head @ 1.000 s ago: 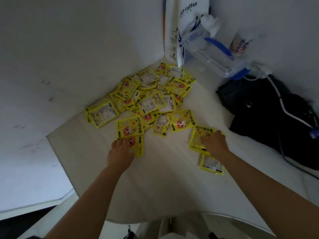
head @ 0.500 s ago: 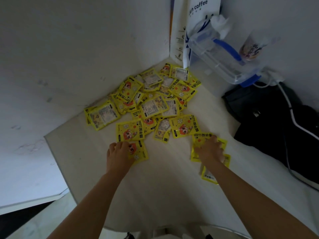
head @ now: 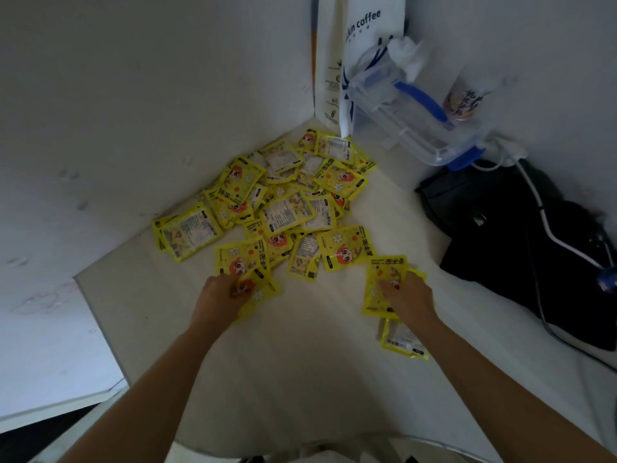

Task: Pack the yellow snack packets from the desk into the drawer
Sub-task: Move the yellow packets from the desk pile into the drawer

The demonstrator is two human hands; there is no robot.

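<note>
Head view: pile of yellow snack packets [head: 283, 202] heaped in corner of pale surface [head: 300, 362], against wall. Left hand [head: 220, 295] at near edge of pile, fingers curled round one packet [head: 260, 289]. Right hand [head: 409, 297] lies on separate small stack [head: 384, 282] right of pile; grip unclear. Single packet [head: 402, 342] beside right forearm. Clear lidded box [head: 410, 121], coffee bag [head: 360, 45] in corner; black bag [head: 521, 235] right.
</note>
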